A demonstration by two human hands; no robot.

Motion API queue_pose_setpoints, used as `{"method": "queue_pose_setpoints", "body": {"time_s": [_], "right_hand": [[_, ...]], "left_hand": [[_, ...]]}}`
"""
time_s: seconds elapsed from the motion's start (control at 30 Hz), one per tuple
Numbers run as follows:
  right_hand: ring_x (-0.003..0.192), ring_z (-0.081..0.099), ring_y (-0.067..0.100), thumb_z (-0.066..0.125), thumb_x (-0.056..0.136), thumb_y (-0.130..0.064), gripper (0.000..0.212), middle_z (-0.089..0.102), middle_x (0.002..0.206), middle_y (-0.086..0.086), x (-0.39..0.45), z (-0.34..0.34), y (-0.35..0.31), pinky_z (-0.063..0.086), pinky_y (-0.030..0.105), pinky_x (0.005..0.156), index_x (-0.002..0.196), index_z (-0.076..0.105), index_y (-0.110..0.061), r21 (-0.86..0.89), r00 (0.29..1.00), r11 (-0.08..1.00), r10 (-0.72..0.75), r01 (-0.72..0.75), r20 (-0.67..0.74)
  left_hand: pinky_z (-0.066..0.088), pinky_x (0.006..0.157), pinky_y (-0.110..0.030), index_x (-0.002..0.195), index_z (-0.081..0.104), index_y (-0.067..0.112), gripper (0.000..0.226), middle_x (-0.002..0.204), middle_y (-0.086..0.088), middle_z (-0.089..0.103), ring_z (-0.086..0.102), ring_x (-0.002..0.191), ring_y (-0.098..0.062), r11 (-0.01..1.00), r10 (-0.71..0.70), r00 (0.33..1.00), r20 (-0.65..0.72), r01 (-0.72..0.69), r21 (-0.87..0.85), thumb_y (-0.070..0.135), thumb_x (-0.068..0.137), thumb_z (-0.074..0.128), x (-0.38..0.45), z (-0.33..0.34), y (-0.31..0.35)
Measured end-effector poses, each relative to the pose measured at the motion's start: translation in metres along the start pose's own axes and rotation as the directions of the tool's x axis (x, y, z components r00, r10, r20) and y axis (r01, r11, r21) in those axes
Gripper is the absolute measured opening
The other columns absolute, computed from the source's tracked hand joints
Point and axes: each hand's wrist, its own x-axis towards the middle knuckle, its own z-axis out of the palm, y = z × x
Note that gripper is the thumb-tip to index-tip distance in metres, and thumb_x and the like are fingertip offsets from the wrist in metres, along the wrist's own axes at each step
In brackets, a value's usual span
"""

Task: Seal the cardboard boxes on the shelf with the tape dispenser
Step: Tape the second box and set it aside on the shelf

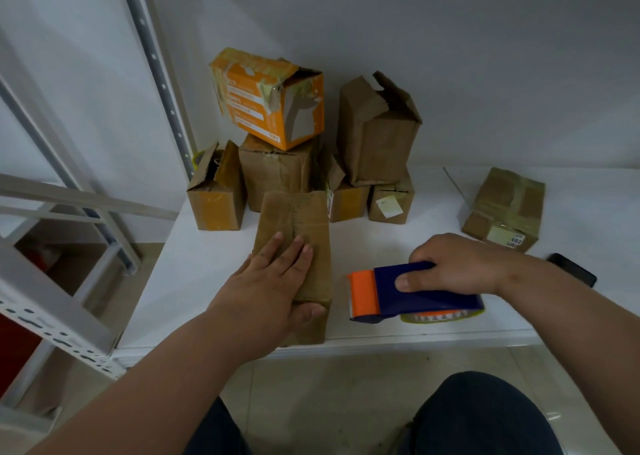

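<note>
**Operator:** My left hand [273,281] lies flat on the brown box [294,247] at the near edge of the shelf [415,233], fingers spread on top, thumb hooked over the near end. My right hand [453,264] is wrapped around the tape dispenser [408,292], which sits just right of that box, orange end toward it.

**Observer:** What worries you?

**Operator:** The box reaches the shelf lip. If I drag tape toward me without pressing down, it could slide off. The centre seam looks creased too, so tape may wrinkle or miss it.

**Observer:** And the rest?

**Operator:** The far stack is untidy: the orange box [270,98] sits tilted on another, flaps gaping. A careless reach could topple it.
</note>
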Motion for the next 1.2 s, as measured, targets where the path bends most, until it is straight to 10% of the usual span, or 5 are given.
{"method": "queue_pose_setpoints", "body": {"time_s": [0.23, 0.63, 0.97, 1.2], "right_hand": [[0.079, 0.064, 0.013, 0.058, 0.087, -0.055, 0.029, 0.063, 0.080, -0.007, 0.022, 0.011, -0.014, 0.050, 0.025, 0.071, 0.078, 0.058, -0.028, 0.003, 0.997, 1.000, 0.011, -0.011, 0.073], [0.063, 0.062, 0.013, 0.069, 0.082, -0.041, 0.034, 0.070, 0.075, 0.003, 0.034, 0.032, 0.009, 0.048, 0.023, 0.061, 0.095, 0.068, -0.010, 0.562, 0.944, 0.769, 0.165, -0.304, 0.285], [0.068, 0.062, 0.018, 0.066, 0.084, -0.050, 0.039, 0.066, 0.076, 0.005, 0.011, 0.033, 0.013, 0.045, 0.025, 0.061, 0.080, 0.065, -0.011, 0.431, 0.969, 0.881, 0.242, -0.196, -0.053], [0.075, 0.069, 0.023, 0.065, 0.083, -0.053, 0.043, 0.073, 0.082, 0.008, -0.018, 0.022, 0.027, 0.051, 0.032, 0.069, 0.085, 0.070, -0.011, 0.394, 0.933, 0.900, 0.288, -0.187, -0.216]], "left_hand": [[0.001, 0.123, -0.042, 0.148, -0.023, 0.031, 0.089, 0.159, 0.014, -0.021, -0.027, 0.145, -0.014, 1.000, -0.018, 1.000, 0.009, 0.018, -0.007, 0.076, 0.077, 0.008, -0.001, 0.001, 0.002], [0.000, 0.123, -0.042, 0.151, -0.019, 0.031, 0.093, 0.159, 0.015, -0.020, -0.027, 0.144, -0.012, 0.997, -0.030, 1.000, 0.009, 0.031, -0.077, 0.081, 0.078, 0.011, -0.002, -0.001, 0.004], [0.017, 0.117, -0.060, 0.144, 0.026, 0.032, 0.073, 0.157, 0.009, 0.023, 0.008, 0.149, -0.017, 0.957, -0.231, 0.968, -0.103, 0.207, -0.201, 0.070, 0.085, 0.045, 0.003, -0.020, 0.040], [-0.009, 0.116, -0.057, 0.148, -0.005, 0.048, 0.093, 0.159, 0.017, 0.009, 0.006, 0.149, -0.013, 0.995, -0.098, 0.995, -0.023, 0.098, -0.010, 0.037, 0.085, 0.063, -0.015, -0.032, 0.010]]}}
